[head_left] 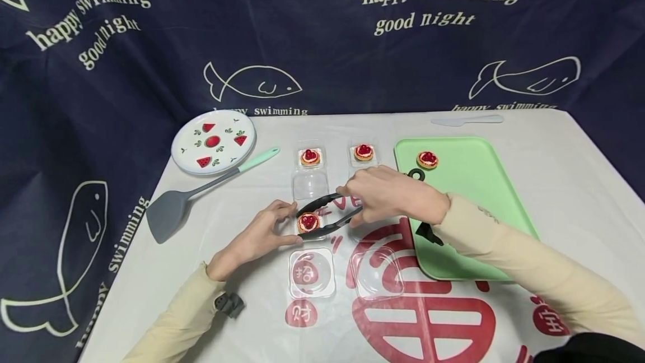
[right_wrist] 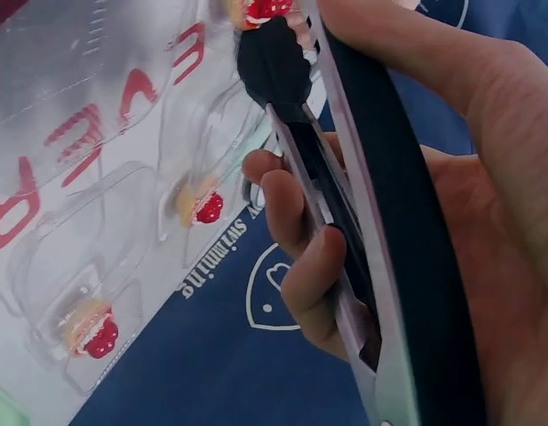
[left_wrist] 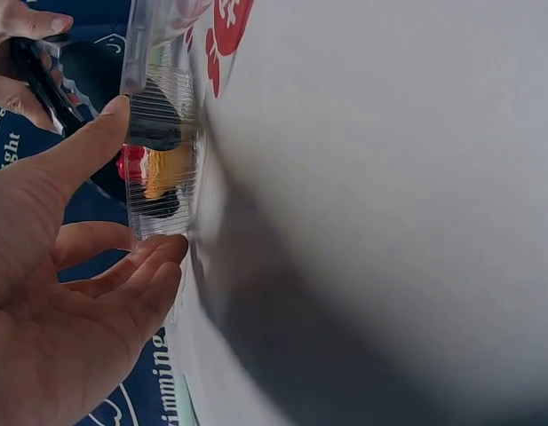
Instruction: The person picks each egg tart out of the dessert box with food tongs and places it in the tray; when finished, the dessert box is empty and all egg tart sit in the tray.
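Observation:
My right hand (head_left: pixel 385 195) grips black-tipped tongs (right_wrist: pixel 380 240) with the fingers wrapped around their arms. The tongs' tips lie on both sides of a berry-topped tart (head_left: pixel 308 222), down inside a clear plastic box (left_wrist: pixel 167 120). My left hand (head_left: pixel 259 234) holds that box steady, thumb on one side and fingers on the other, as the left wrist view shows. The box's open lid (head_left: pixel 312 272) lies flat on the near side. Two more tarts, a left one (head_left: pixel 309 157) and a right one (head_left: pixel 363 152), sit in clear boxes farther back.
On the right, a green tray (head_left: pixel 468 206) bears a single tart (head_left: pixel 428 159) near its back edge. A pale knife (head_left: pixel 467 121) lies behind it. At left are a watermelon-patterned plate (head_left: pixel 227 156) and a grey spatula (head_left: pixel 171 209). Another clear lid (head_left: pixel 378 273) lies in front.

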Motion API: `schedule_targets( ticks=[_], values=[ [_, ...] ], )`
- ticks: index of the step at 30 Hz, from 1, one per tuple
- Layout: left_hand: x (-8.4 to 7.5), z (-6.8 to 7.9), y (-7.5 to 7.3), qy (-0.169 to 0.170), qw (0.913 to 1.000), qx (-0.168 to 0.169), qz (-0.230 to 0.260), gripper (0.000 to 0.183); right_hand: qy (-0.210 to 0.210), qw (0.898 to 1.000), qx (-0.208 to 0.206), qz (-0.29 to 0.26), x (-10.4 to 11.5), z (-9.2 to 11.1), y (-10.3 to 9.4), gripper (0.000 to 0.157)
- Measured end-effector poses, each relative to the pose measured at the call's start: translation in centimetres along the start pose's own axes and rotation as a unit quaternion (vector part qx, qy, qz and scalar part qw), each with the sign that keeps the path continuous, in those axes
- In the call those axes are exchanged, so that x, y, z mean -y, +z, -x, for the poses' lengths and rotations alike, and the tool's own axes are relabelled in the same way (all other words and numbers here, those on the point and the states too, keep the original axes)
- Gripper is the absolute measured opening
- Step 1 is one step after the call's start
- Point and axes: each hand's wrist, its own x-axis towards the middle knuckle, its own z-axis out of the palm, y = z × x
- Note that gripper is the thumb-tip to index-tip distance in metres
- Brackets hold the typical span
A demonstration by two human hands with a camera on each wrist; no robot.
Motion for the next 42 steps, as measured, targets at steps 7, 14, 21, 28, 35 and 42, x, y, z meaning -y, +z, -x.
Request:
schedule_targets(
  ticks=[7, 14, 21, 28, 35, 42],
  values=[
    [-0.9, -0.6, -0.5, 0.003, 0.9984, 0.021, -0.053, 0.07, -0.006, 1.0, 0.003, 0.003, 0.0, 0.3, 0.1, 0.037],
    [-1.7, -1.0, -1.0, -0.024, 0.9954, 0.046, -0.081, 0.061, -0.02, 0.999, -0.034, -0.031, -0.8, 1.3, 0.4, 0.039],
    [-2.7, -1.5, -1.2, -0.067, 0.9906, 0.065, -0.099, 0.054, 0.017, 0.993, -0.062, -0.095, -2.7, 4.0, -0.1, 0.056],
    [-3.1, -1.7, -1.1, -0.088, 0.9879, 0.075, -0.104, 0.061, 0.092, 0.987, -0.098, -0.091, -6.5, 8.6, -0.3, 0.061],
    [-2.9, -1.6, -1.1, -0.087, 0.9882, 0.072, -0.103, 0.059, 0.178, 0.969, -0.137, -0.105, -10.3, 13.8, 0.7, 0.063],
    [-3.0, -1.7, -1.1, -0.086, 0.9886, 0.07, -0.102, 0.057, 0.261, 0.946, -0.16, -0.107, -13.6, 18.9, 2.1, 0.067]
  ],
)
